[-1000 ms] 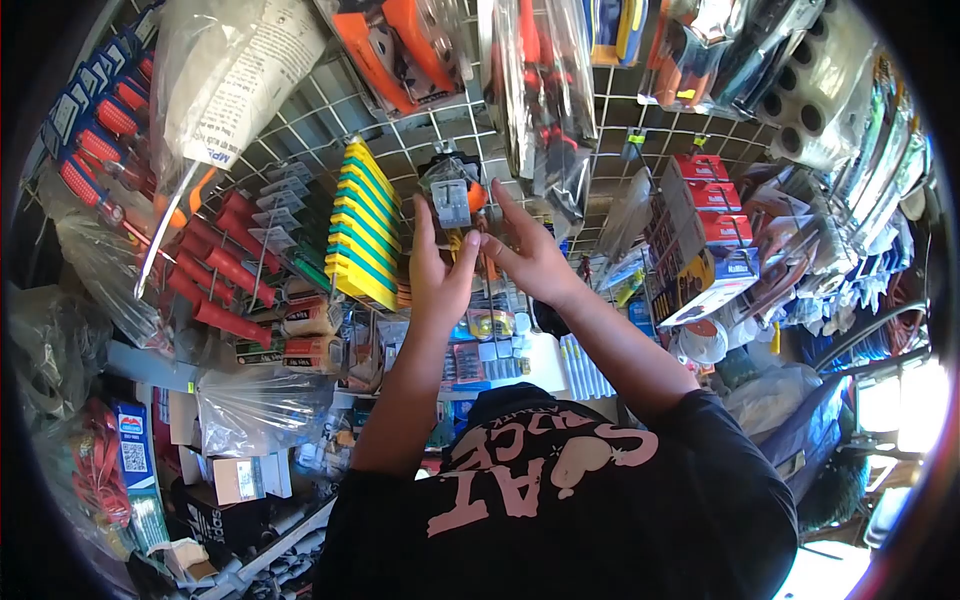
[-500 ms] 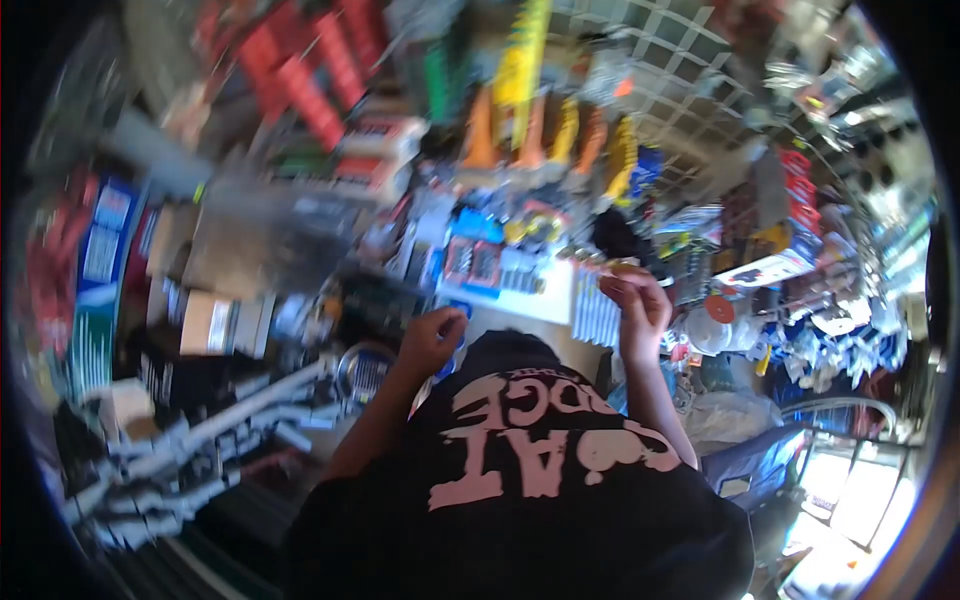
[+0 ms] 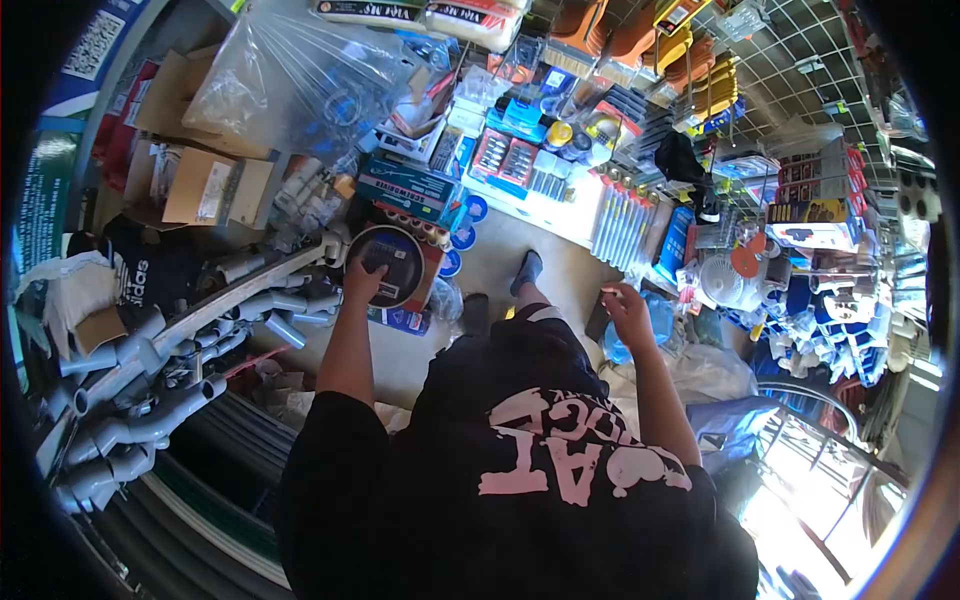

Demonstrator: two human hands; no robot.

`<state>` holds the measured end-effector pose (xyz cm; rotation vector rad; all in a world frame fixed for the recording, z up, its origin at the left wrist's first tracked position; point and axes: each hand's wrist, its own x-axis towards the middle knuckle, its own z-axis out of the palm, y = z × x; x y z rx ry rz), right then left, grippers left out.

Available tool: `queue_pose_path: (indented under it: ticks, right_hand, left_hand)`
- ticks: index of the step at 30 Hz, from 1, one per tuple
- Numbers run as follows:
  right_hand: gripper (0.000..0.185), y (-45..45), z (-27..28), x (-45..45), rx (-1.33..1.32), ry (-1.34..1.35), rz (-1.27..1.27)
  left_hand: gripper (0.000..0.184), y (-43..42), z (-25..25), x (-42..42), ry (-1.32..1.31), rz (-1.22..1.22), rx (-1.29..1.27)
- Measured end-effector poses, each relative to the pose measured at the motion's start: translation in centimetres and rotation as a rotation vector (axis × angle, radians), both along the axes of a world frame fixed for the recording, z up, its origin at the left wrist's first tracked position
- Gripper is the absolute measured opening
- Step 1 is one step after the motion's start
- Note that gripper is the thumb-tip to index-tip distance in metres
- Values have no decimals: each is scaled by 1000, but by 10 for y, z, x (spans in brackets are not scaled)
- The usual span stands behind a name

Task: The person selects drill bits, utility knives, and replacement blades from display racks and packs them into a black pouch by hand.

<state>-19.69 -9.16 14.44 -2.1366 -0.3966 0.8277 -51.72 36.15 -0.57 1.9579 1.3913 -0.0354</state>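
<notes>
Over a round black item point(image 3: 402, 258) low on the left, my left hand point(image 3: 364, 282) has its fingers apart; whether it touches the item cannot be told. My right hand point(image 3: 628, 315) hangs in the air above a blue plastic container point(image 3: 655, 318), fingers loosely bent and slightly apart, with nothing visible in them. A teal screwdriver box point(image 3: 410, 188) lies just beyond the round item. My foot in a dark sock or shoe point(image 3: 528, 270) shows on the floor between my hands.
Grey pipe fittings point(image 3: 180, 410) are heaped at the left. Open cardboard boxes point(image 3: 203, 185) stand at the upper left. Packaged goods sit on a white display surface point(image 3: 555, 205) ahead. Boxes and tools hang on a wire grid point(image 3: 800, 65) at the right.
Both hands have come down from the hanging goods on the grid and moved apart. The view has tipped downward, showing the floor. My left hand has opened and reached the round item.
</notes>
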Motion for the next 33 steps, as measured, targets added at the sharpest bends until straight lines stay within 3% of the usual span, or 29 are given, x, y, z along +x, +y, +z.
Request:
queue_pose_path:
  ticks: [2, 5, 8, 10, 12, 14, 18, 21, 25, 27, 31, 33]
  right_hand:
    - [29, -32, -3, -14, -80, -87, 25]
    - [31, -101, -17, -40, -202, -148, 70]
    - [34, -207, -68, -62, -385, -274, 145]
    - [35, -274, -93, -83, -431, -27, -62]
    - [38, -273, -58, -110, -504, 350, -455]
    - [41, -296, -59, -132, -578, 451, -565]
    - [46, -303, -63, -139, -582, 585, -540]
    - [45, -285, -89, -122, -454, 524, -592]
    - [38, -215, -119, -74, -174, 206, -341]
    - [32, -127, -65, -61, -44, 238, -366]
    - [46, -5, 31, -58, 401, 315, -152]
    - [57, 28, 87, -68, 629, 495, -84]
  left_hand:
    - [81, 6, -35, -2, -92, -36, 9]
    - [89, 13, -52, 2, 19, -64, 83]
    - [75, 28, -77, -5, -86, -73, -93]
    - [62, 30, -61, -2, 2, -124, -91]
    - [62, 26, -41, -2, -63, -107, -116]
    - [59, 16, -4, 2, -114, -61, -179]
    - [53, 15, -6, -6, -286, 117, -283]
    - [47, 1, 22, 4, -578, 209, -467]
    - [41, -37, 104, 46, -728, 240, -688]
    - [40, -63, 139, 76, -780, 197, -808]
    - [37, -129, 193, 133, -896, 24, -902]
    - [36, -159, 216, 158, -909, -91, -911]
